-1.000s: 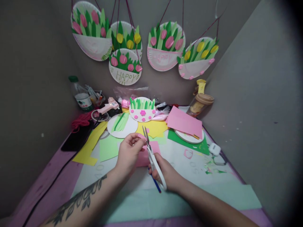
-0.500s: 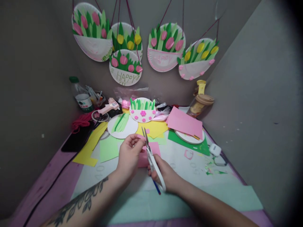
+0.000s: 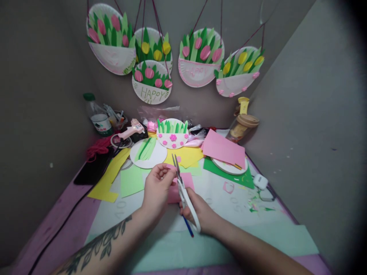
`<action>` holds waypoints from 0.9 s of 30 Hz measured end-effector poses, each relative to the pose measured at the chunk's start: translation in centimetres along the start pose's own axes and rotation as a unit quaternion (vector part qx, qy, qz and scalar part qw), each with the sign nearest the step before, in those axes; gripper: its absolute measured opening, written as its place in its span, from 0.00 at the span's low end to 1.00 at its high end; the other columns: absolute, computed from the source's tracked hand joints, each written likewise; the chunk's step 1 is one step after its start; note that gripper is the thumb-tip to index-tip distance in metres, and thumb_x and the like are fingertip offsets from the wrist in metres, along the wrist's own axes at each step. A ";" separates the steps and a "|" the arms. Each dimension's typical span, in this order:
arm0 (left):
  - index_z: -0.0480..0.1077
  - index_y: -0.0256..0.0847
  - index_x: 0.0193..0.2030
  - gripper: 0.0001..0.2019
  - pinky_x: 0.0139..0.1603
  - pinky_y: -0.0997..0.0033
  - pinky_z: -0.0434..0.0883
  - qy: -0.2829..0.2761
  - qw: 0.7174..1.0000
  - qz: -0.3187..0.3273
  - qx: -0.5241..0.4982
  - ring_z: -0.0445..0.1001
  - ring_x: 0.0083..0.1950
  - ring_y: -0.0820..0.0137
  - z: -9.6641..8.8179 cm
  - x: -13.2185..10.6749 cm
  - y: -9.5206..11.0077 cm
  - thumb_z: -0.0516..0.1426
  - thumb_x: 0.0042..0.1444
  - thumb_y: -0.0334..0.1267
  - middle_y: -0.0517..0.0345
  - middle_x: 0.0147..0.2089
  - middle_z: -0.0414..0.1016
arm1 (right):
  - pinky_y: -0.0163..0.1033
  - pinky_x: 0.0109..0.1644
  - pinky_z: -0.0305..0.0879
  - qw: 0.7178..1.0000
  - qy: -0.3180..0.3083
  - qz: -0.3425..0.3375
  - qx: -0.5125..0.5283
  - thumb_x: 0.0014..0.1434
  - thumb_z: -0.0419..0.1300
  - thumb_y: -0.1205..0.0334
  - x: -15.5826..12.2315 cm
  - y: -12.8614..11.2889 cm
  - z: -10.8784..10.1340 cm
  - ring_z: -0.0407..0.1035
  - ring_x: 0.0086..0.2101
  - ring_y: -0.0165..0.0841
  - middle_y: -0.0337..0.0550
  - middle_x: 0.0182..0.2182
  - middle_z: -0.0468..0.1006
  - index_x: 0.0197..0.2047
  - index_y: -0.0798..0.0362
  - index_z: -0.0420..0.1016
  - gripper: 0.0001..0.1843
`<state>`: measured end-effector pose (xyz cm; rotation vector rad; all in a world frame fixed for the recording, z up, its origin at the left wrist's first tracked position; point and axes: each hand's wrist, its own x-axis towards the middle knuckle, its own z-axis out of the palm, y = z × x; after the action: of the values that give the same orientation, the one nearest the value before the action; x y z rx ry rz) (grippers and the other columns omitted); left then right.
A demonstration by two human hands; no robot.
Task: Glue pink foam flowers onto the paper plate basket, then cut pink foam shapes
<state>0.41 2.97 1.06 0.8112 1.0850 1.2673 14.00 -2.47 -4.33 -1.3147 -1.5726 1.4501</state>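
My left hand [image 3: 156,189] pinches a small piece of pink paper [image 3: 174,191] above the table. Its fingers are closed on the paper's upper edge. My right hand [image 3: 200,212] grips white-handled scissors [image 3: 183,189], blades pointing up and slightly apart, cutting into the pink paper. A blue pen [image 3: 188,226] also sticks out below my right hand. Both hands sit close together over a pale cloth.
Yellow, green and pink paper sheets [image 3: 223,149], a paper plate with green leaves [image 3: 148,152], a decorated half plate [image 3: 172,133], a pink glue gun [image 3: 130,130], a bottle [image 3: 97,114] and a jar [image 3: 242,126] crowd the back. Paper-plate tulip baskets [image 3: 150,82] hang on the wall.
The hands, paper and scissors have stayed almost in place. The scissors have shifted only slightly along the pink paper.
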 end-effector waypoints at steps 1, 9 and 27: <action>0.69 0.37 0.32 0.10 0.27 0.81 0.65 0.000 1.000 0.000 0.001 0.68 0.27 0.79 0.0 0.0 0.0 0.63 0.47 0.39 0.64 0.26 0.70 | 0.35 0.32 0.62 1.000 0.000 -0.004 -0.005 0.51 0.61 0.58 0.0 0.0 0.0 0.64 0.28 0.29 0.36 0.29 0.69 0.37 0.52 0.59 0.15; 0.68 0.37 0.34 0.12 0.27 0.81 0.65 -0.011 1.000 0.002 0.008 0.67 0.27 0.78 -0.1 0.3 0.0 0.64 0.46 0.40 0.64 0.26 0.70 | 0.35 0.31 0.61 0.999 -0.002 -0.015 -0.046 0.47 0.58 0.69 -0.2 -0.3 -0.4 0.64 0.28 0.29 0.36 0.29 0.69 0.38 0.52 0.58 0.15; 0.68 0.37 0.33 0.12 0.28 0.80 0.66 -0.020 1.000 0.000 0.010 0.68 0.28 0.78 -0.1 0.2 0.4 0.64 0.45 0.40 0.63 0.26 0.70 | 0.39 0.34 0.61 0.995 0.017 -0.040 -0.088 0.50 0.59 0.63 -0.3 0.0 -0.3 0.62 0.29 0.31 0.39 0.31 0.67 0.40 0.52 0.58 0.15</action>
<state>0.17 3.18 1.36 0.8480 1.0682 1.2366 14.36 -2.62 -4.24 -1.3498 -1.7423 1.2584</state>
